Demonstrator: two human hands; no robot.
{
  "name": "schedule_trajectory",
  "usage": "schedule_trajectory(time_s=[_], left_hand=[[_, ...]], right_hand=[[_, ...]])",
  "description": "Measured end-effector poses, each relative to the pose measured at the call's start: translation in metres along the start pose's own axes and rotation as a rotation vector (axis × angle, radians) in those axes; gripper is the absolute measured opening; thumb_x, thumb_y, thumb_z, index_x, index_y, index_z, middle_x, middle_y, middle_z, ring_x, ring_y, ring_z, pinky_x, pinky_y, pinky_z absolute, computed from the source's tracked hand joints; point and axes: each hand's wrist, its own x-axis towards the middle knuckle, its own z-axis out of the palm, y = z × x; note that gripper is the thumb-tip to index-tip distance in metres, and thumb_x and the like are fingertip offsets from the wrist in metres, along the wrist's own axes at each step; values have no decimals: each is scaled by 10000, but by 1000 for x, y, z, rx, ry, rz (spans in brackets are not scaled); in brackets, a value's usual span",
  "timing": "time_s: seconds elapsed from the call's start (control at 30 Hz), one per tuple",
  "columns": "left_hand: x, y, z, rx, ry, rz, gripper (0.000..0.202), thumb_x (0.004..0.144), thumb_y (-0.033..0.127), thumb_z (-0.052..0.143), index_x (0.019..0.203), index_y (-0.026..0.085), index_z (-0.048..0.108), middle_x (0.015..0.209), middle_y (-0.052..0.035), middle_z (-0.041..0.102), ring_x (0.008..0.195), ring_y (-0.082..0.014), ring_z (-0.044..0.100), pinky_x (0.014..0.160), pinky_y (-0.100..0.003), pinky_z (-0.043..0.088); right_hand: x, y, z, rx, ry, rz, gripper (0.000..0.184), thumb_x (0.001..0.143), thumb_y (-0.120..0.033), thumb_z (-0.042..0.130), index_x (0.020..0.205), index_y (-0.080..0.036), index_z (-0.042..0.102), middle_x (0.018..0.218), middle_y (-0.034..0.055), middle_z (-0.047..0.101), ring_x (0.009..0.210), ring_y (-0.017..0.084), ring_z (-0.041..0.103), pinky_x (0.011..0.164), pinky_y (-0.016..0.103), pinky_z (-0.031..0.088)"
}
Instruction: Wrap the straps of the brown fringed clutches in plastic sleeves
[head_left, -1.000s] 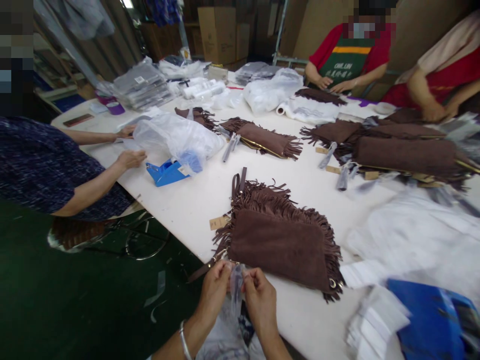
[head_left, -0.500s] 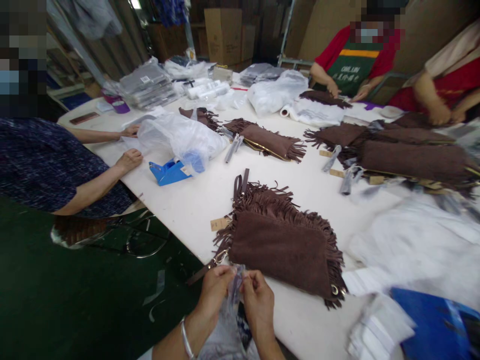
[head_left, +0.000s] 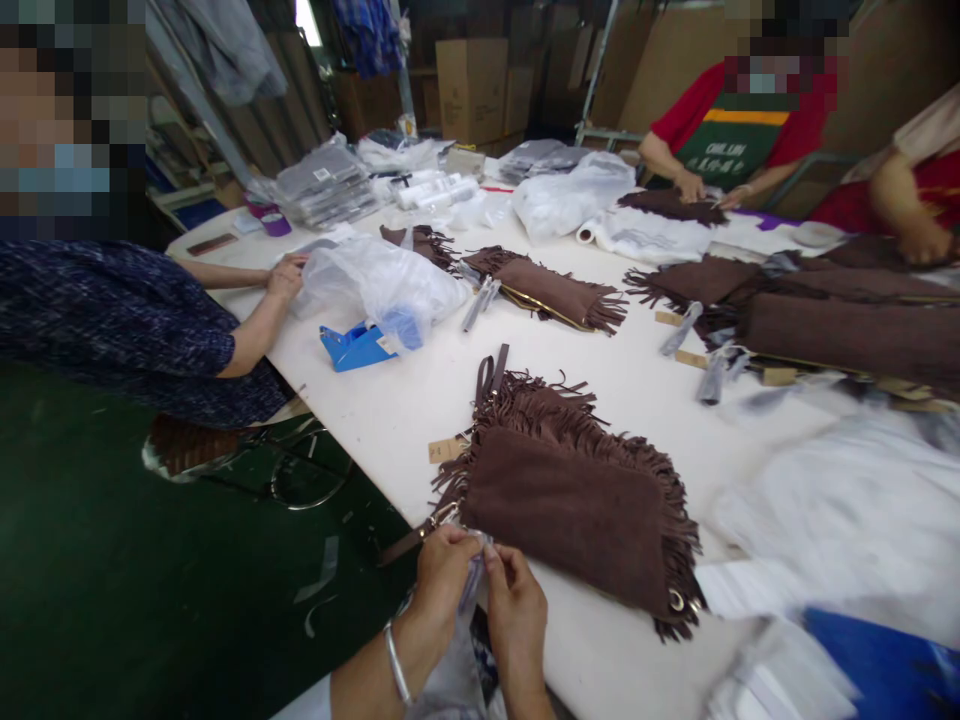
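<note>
A brown fringed suede bag point(head_left: 570, 495) lies flat on the white table point(head_left: 420, 390) just in front of me, its strap point(head_left: 491, 372) pointing away and a paper tag point(head_left: 444, 450) at its left side. My left hand point(head_left: 442, 572) and my right hand point(head_left: 514, 612) meet at the table's near edge by the bag's metal clasp point(head_left: 442, 517). Both pinch a small clear plastic sleeve point(head_left: 472, 585) between thumb and fingers. A silver bangle sits on my left wrist.
A person in dark blue point(head_left: 127, 320) at the left handles a clear bag point(head_left: 382, 280) beside a blue tape dispenser point(head_left: 358, 346). More brown fringed bags point(head_left: 832, 320) lie at the right, where two people in red work. White wrapping point(head_left: 847, 500) and cartons point(head_left: 469, 85) lie beyond.
The view has shifted, so everything sits a little more to the right and lower. My fingers have closed tighter together on the plastic sleeve. The person at the left has drawn one arm in.
</note>
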Motion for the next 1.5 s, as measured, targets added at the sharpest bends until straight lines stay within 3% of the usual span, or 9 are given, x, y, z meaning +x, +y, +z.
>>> schedule_trajectory(time_s=[0.23,0.47,0.6,0.73,0.87,1.03,1.27,1.4,1.5], left_hand=[[-1,2,-1,94,32,69,248,581,358,719,622,131,626,573,-28,588,550,-154,522,512,-247,383],[-6,-4,-4,-4,77,73,301,623,380,717,755,116,655,707,-73,655,667,-187,587,612,-270,452],[-10,-5,-9,-65,77,-40,350,599,355,761,827,108,665,759,-99,679,650,-191,605,581,-268,444],[-8,-7,-6,-68,52,-95,327,579,348,776,773,109,664,700,-90,666,576,-178,587,539,-265,425],[-5,-11,0,-42,62,15,232,574,291,755,690,127,639,670,-64,647,595,-175,584,562,-266,441],[-5,-11,5,22,46,162,120,672,269,652,661,164,595,658,-34,625,624,-174,583,604,-266,451],[-9,-5,0,380,37,355,145,814,311,574,724,203,612,684,-35,634,630,-190,575,626,-273,401],[-9,1,-3,444,12,388,141,818,306,572,730,208,622,694,-39,629,657,-195,569,662,-282,397],[-8,4,-8,283,-79,304,152,789,329,596,743,190,635,734,-49,643,694,-198,588,664,-278,417]], right_hand=[[2,1,7,19,52,-16,275,856,-447,511,828,-214,654,847,28,708,792,210,641,738,266,442],[4,5,10,-2,53,-5,298,862,-478,487,855,-222,639,865,31,706,808,215,642,751,274,435],[4,7,11,-2,64,19,330,855,-507,475,863,-218,635,865,39,707,815,225,646,754,283,439],[3,5,12,-35,93,27,334,843,-517,481,848,-217,630,836,44,710,780,228,651,726,289,445],[1,1,13,-52,108,-4,329,844,-515,484,844,-217,624,811,44,711,736,219,652,685,284,454],[0,-1,13,-44,133,-20,334,841,-511,494,851,-205,628,807,60,713,716,219,654,663,285,464],[-2,-6,15,22,111,-96,333,868,-464,491,921,-187,667,910,87,717,812,228,656,742,300,477],[-4,-5,14,27,88,-94,332,881,-456,483,943,-188,668,935,85,717,844,227,654,767,300,474],[-3,0,11,24,71,-53,317,873,-460,495,942,-196,656,932,70,719,839,223,659,755,290,472]])
